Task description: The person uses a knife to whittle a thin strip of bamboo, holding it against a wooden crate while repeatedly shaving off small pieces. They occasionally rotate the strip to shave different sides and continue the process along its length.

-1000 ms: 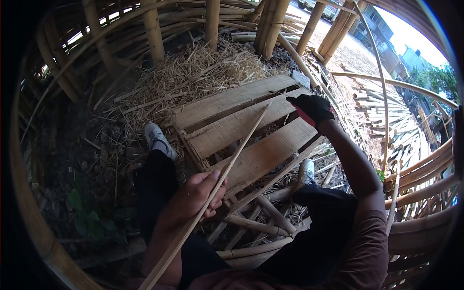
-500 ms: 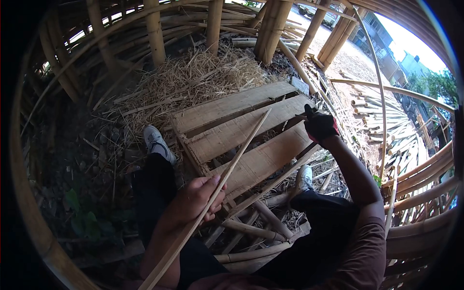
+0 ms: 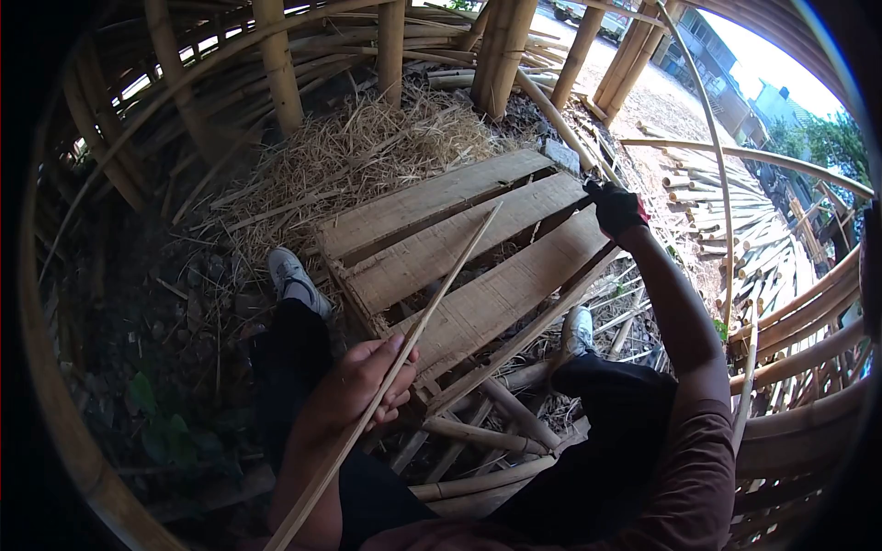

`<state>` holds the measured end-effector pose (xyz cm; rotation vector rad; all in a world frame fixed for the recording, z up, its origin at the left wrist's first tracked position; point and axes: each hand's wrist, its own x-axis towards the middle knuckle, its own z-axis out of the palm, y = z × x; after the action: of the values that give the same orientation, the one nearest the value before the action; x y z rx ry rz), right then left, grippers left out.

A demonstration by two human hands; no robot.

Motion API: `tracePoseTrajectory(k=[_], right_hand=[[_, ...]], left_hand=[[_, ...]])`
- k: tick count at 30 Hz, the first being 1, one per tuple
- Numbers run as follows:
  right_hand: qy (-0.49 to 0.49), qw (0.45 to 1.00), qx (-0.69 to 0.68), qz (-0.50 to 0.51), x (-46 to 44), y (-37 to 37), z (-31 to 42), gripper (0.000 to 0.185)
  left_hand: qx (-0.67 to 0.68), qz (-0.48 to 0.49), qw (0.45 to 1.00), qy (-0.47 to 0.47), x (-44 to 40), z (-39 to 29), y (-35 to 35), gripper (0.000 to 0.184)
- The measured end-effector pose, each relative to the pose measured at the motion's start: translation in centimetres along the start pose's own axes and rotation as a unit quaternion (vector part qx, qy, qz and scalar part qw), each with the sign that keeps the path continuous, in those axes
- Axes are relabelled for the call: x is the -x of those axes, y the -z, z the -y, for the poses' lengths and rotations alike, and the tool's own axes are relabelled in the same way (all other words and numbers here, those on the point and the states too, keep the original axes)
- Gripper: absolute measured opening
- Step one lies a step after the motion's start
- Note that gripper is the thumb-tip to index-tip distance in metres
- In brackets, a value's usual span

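Note:
My bare left hand [image 3: 367,381] is wrapped round a long, thin, pale bamboo strip [image 3: 432,308]. The strip slants from the bottom edge up over a slatted wooden platform [image 3: 501,285], its tip above the middle slat. On my right hand [image 3: 617,209] is a black and red glove. It is at the platform's far right corner, with its fingers bent. Whether it holds something is hard to see, as the dark glove hides the inside of the fingers.
Straw shavings [image 3: 367,156] are heaped behind the platform. Upright bamboo posts [image 3: 501,60] stand at the back. Cut bamboo poles [image 3: 735,207] lie at the right. My shoes [image 3: 296,278] are on either side of the platform, and bamboo pieces lie below it.
My right hand first drew back from the slats, then shifted slightly up and right. My left hand keeps its grip on the strip. The view has shifted slightly.

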<state>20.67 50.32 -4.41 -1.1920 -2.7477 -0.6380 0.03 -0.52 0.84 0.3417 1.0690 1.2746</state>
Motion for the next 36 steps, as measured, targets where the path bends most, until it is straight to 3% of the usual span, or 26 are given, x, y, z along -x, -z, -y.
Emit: tracePoseTrajectory(k=[1, 2, 3, 4, 5, 7, 9, 11, 12, 13, 14, 15, 17, 19, 21, 23, 25, 27, 31, 33, 35, 36], right_hand=[[0.038, 0.999, -0.002, 0.018, 1.5, 3.9, 3.4, 0.034], [0.171, 0.983, 0.066, -0.031, 2.8, 5.8, 5.5, 0.038], [0.238, 0.968, 0.062, -0.05, 2.7, 5.9, 7.1, 0.047], [0.243, 0.97, 0.026, 0.019, 3.2, 8.2, 9.1, 0.047], [0.224, 0.972, 0.002, 0.065, 2.0, 5.7, 9.1, 0.045], [0.275, 0.96, -0.043, -0.038, 2.0, 4.6, 8.2, 0.03], [-0.056, 0.995, 0.067, 0.053, -1.3, -0.2, 5.1, 0.026], [-0.039, 0.997, 0.067, 0.019, -2.7, -2.8, 2.2, 0.03], [-0.048, 0.998, -0.013, -0.047, -1.6, -1.2, 3.4, 0.032], [-0.143, 0.98, -0.135, -0.016, -0.2, 3.5, 6.5, 0.033], [0.04, 0.998, -0.055, 0.006, 0.4, 3.7, 7.1, 0.034], [0.109, 0.993, -0.012, 0.053, 0.0, 4.2, 8.5, 0.046], [0.2, 0.98, 0.013, -0.01, 1.0, 6.2, 12.1, 0.058], [0.259, 0.962, -0.07, -0.053, 0.8, 6.7, 14.3, 0.057], [0.26, 0.963, -0.066, 0.0, 0.8, 8.8, 16.8, 0.048], [0.239, 0.965, -0.108, 0.001, -1.5, 3.8, 16.4, 0.044], [0.222, 0.964, -0.144, 0.004, -1.5, 4.6, 16.6, 0.039], [0.099, 0.989, -0.1, 0.043, -1.3, 7.4, 16.1, 0.037], [-0.004, 0.986, -0.163, 0.035, -0.4, 9.7, 16.3, 0.024], [-0.005, 0.973, -0.224, -0.057, 0.5, 10.5, 16.9, 0.019], [0.097, 0.946, -0.262, -0.168, 1.3, 11.2, 17.4, 0.017], [0.121, 0.96, -0.219, -0.126, 2.5, 13.4, 17.7, 0.02]], left_hand=[[0.003, 0.0, 1.0, 0.001, 0.0, 0.0, -0.1, 0.032], [-0.003, -0.007, 1.0, 0.0, 0.1, -0.1, -0.2, 0.032], [-0.01, -0.013, 1.0, -0.001, 0.2, -0.2, -0.3, 0.033], [-0.011, -0.013, 1.0, 0.001, 0.2, -0.1, -0.3, 0.033], [-0.007, -0.015, 1.0, -0.001, 0.2, -0.1, -0.3, 0.033], [-0.007, -0.018, 1.0, -0.003, 0.2, -0.1, -0.3, 0.033], [0.001, -0.015, 1.0, -0.007, 0.2, 0.0, -0.3, 0.033], [0.02, -0.009, 1.0, -0.008, 0.2, -0.1, -0.2, 0.032], [0.039, -0.004, 0.999, -0.007, 0.2, -0.2, -0.1, 0.032], [0.041, -0.003, 0.999, -0.01, 0.1, -0.3, 0.1, 0.032], [0.095, 0.021, 0.995, -0.015, -0.1, -0.2, 0.6, 0.03], [0.149, 0.045, 0.988, -0.017, -0.2, 0.0, 1.1, 0.029], [0.225, 0.09, 0.97, -0.027, -0.5, 0.3, 2.0, 0.025], [0.365, 0.159, 0.916, -0.05, -0.7, 0.6, 2.6, 0.022], [0.398, 0.18, 0.898, -0.054, -0.7, 0.8, 2.8, 0.019], [0.419, 0.175, 0.888, -0.063, -0.5, 0.6, 3.0, 0.018], [0.418, 0.174, 0.89, -0.061, -0.5, 0.5, 3.1, 0.017], [0.418, 0.177, 0.889, -0.057, -0.5, 0.5, 3.0, 0.017], [0.326, 0.126, 0.936, -0.033, -0.5, 0.2, 1.9, 0.019], [0.276, 0.083, 0.957, -0.017, -0.8, 0.3, 1.5, 0.023], [0.269, 0.061, 0.961, -0.011, -1.0, 0.5, 1.4, 0.024], [0.284, 0.063, 0.957, -0.003, -1.1, 0.6, 1.2, 0.024]])
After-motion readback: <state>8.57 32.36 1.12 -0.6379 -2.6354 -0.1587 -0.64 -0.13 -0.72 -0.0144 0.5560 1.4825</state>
